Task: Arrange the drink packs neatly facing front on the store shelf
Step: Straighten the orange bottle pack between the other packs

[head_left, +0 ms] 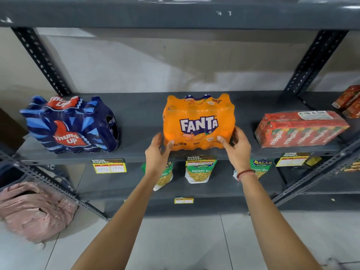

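Holding Fanta pack | between left hand, right hand | on shelf

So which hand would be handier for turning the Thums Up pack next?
Probably the left. Both hands grip the Fanta pack, but the left hand is nearer the Thums Up pack, which sits angled at the left of the shelf; the right hand would have to cross.

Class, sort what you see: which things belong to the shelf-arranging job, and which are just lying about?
Job: Fanta pack, Thums Up pack, Maaza pack, shelf, left hand, right hand.
Lying about: snack pouches, pink bag, price labels.
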{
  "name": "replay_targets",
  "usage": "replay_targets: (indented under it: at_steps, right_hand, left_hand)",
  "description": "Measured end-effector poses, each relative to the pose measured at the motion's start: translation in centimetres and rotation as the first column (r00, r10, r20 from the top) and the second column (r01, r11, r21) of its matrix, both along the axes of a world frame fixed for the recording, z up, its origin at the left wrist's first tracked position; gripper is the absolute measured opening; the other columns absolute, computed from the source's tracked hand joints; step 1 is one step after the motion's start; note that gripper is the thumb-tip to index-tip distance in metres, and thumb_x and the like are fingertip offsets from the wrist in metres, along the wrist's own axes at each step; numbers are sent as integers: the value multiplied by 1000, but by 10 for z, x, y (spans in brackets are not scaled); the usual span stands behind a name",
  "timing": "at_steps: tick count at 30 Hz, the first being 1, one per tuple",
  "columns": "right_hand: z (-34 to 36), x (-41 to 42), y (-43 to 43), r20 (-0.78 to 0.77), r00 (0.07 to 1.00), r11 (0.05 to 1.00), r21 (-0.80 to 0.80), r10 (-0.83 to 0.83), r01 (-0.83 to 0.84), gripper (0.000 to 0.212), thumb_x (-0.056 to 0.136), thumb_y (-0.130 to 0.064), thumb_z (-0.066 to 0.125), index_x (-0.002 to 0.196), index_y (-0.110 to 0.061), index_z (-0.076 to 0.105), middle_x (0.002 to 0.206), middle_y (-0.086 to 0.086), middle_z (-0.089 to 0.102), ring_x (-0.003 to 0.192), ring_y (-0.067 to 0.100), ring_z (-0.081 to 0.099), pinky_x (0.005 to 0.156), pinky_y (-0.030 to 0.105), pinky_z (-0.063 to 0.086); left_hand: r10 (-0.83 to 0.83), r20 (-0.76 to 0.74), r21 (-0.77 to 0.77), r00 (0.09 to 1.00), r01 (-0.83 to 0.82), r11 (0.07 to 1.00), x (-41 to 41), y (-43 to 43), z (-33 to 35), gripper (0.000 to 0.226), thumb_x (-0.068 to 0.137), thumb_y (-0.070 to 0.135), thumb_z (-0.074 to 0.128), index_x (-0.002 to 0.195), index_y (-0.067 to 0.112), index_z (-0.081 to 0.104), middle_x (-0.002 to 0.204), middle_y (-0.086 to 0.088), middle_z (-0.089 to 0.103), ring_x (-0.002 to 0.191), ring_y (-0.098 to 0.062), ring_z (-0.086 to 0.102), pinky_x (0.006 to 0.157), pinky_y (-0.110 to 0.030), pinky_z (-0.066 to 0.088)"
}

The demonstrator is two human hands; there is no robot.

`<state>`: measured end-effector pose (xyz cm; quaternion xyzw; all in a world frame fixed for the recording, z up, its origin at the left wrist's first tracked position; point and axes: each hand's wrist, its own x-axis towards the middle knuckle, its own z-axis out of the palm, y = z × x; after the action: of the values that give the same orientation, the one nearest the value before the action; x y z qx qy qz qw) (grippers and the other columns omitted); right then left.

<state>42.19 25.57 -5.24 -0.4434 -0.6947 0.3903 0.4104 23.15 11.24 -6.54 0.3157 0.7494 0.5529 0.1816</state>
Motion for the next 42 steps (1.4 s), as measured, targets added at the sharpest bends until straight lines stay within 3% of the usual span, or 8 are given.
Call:
replay_targets:
  at_steps: [4,9,15,20,25,29,33,42]
  right_hand:
    - [-5,-23,-50,-156,964,956,165,-217,242,38,86,-33,64,115,-9,55,110,11,56,94,23,60,77,43,55]
    - [2,-88,-113,-132,991,957,290,33,6,30,90,-26,59,111,-6,57,115,15,58,103,23,58,75,24,54]
    - [13,-177,-159,-127,944,926,272,304,-262,23,88,-21,62,108,-11,60,105,1,57,93,10,56,71,21,51]
    - [8,-234,-165,-4,912,899,170,409,-403,50,83,-35,67,122,-10,52,119,7,54,108,17,53,83,28,50]
    - [5,-270,-165,75,879,873,99,471,-477,65,73,-42,75,124,-11,48,118,9,55,110,21,53,85,26,45]
    - [3,-278,-161,86,862,861,67,499,-504,59,76,-34,74,123,-10,47,122,10,59,111,25,57,88,34,50]
    - [4,-276,-158,99,853,852,69,513,-520,56,77,-31,73,122,-9,47,122,11,60,111,26,58,87,28,49]
    - [4,-239,-137,111,868,869,57,484,-491,56,80,-31,72,123,-6,47,126,12,60,114,27,59,86,28,49]
  left_hand:
    - [160,-30,122,987,-155,980,-29,-41,7,41,88,34,60,122,11,56,113,-2,64,100,-6,61,75,2,40]
    - [354,-74,128,932,-344,930,-73,-97,7,25,90,25,58,107,7,64,95,0,66,79,5,58,66,3,37]
    - [476,-91,104,875,-467,878,-122,-154,3,20,90,27,59,101,12,66,91,0,68,82,-13,63,71,-11,44]
    - [575,-87,165,813,-558,813,-175,-183,10,34,89,29,60,114,7,58,114,-11,64,104,-25,61,93,-35,47]
    - [403,-35,-18,915,-404,915,-232,-192,15,81,83,39,65,147,15,22,154,-3,27,138,-17,31,109,-34,32]
    - [193,-4,18,981,-193,981,-251,-190,13,69,82,22,69,141,15,34,137,3,50,110,9,54,93,-11,43]
    - [228,80,54,970,-233,971,-252,-189,9,68,78,24,73,137,18,39,135,1,54,115,-11,56,94,-24,45]
    - [221,94,69,971,-228,971,-220,-168,3,65,87,21,64,143,12,32,141,-4,48,123,-16,51,97,-25,45]
